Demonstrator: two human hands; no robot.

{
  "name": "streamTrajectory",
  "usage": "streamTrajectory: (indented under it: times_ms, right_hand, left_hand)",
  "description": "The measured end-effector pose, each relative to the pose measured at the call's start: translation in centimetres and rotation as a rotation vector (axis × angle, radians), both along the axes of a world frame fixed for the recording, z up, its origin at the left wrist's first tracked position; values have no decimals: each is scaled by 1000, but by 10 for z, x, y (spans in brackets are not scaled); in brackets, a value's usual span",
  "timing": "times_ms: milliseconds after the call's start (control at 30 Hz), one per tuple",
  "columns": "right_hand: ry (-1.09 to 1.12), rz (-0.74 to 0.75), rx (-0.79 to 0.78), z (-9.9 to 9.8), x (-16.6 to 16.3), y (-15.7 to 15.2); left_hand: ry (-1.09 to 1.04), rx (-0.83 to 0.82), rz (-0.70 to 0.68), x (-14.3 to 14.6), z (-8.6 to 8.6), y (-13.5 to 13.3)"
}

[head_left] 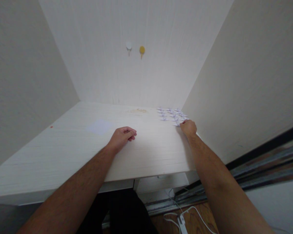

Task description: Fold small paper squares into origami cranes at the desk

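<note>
Several small pale lavender folded paper cranes (172,114) stand in rows at the back right of the white tabletop (146,156). My right hand (188,127) reaches to the front of this group, its fingers pinched at the side of the nearest paper crane (177,123). Part of that crane is hidden behind the fingertips. Over the middle of the tabletop, my left hand (123,138) rests with its fingers curled and the thumb against them. Nothing shows between them.
A white hook (129,46) and a yellow hook (142,50) are fixed to the back wall. Side walls close off the tabletop left and right. A small red speck (51,127) lies at left. Below, a white power strip (182,224) with cables lies on the wooden floor.
</note>
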State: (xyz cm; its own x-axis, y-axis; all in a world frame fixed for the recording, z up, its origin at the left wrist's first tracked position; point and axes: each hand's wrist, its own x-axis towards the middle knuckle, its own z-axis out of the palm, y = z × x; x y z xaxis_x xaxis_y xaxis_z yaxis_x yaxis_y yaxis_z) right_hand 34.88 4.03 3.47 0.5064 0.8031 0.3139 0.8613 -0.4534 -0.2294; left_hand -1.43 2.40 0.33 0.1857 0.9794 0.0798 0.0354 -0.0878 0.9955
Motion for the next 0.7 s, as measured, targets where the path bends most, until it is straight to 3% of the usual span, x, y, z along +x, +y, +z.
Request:
streamTrajectory:
  times_ms: [500, 633, 700]
  right_hand:
    - [63, -26, 16, 4, -1, -9]
    - [115, 5, 158, 3, -9, -10]
    - [278, 70, 225, -1, -28, -7]
  left_hand:
    - [-19, -15, 16, 1, 4, -2]
    - [-12, -4, 8, 4, 4, -4]
    - [-24, -11, -12, 4, 3, -4]
